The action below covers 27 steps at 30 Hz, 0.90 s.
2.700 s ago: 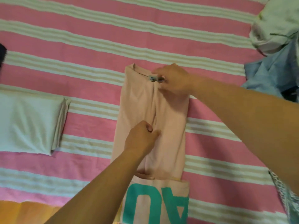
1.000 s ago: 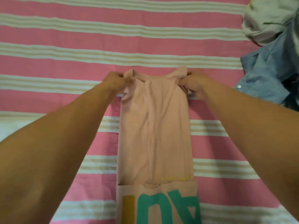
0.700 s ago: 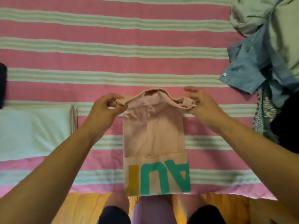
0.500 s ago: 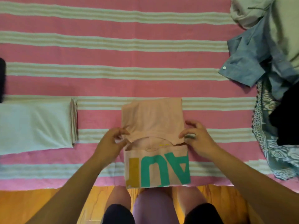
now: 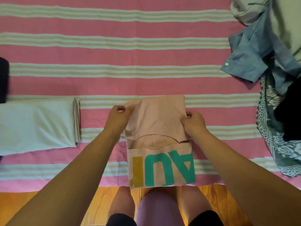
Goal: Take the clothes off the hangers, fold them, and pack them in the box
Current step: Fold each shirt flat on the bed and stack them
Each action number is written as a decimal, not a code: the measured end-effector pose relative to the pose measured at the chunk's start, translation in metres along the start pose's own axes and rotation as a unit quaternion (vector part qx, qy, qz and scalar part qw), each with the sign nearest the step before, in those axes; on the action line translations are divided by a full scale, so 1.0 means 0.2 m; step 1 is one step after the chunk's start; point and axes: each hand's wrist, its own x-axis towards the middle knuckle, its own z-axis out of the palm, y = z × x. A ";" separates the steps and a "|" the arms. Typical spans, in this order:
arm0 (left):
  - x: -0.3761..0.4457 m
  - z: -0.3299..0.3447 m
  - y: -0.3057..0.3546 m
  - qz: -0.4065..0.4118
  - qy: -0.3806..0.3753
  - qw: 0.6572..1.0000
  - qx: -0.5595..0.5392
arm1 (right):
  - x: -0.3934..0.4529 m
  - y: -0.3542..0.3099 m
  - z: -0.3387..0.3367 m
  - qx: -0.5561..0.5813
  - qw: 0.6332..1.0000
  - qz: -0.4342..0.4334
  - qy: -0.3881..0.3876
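A peach T-shirt (image 5: 156, 118) with teal and yellow letters lies folded into a narrow strip near the front edge of the striped bed cover. Its top part is doubled over toward me. My left hand (image 5: 118, 119) pinches the left edge of that folded layer. My right hand (image 5: 193, 122) pinches its right edge. The printed lower part (image 5: 162, 168) lies flat at the cover's edge. No box and no hangers are in view.
A folded pale green garment (image 5: 37, 124) lies to the left. A heap of unfolded clothes, with a blue shirt (image 5: 249, 51) and a patterned cloth (image 5: 270, 141), fills the right side. A dark object (image 5: 3, 79) sits at the far left. The wooden floor (image 5: 24, 199) and my knees are below.
Both hands took the collar end at its corners and folded it down toward me. They have since slid outward and up along the folded layer's side edges.
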 end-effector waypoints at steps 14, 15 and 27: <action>0.07 0.01 -0.05 0.124 -0.066 0.990 0.026 | 0.10 -0.15 0.00 -0.065 0.996 -0.055 0.018; 0.05 0.02 -0.06 0.130 -0.053 0.990 0.030 | 0.07 -0.14 -0.01 -0.082 0.995 -0.062 0.020; -0.14 0.03 -0.27 0.085 0.014 0.957 0.279 | -0.14 0.09 -0.07 -0.200 0.977 -0.069 0.012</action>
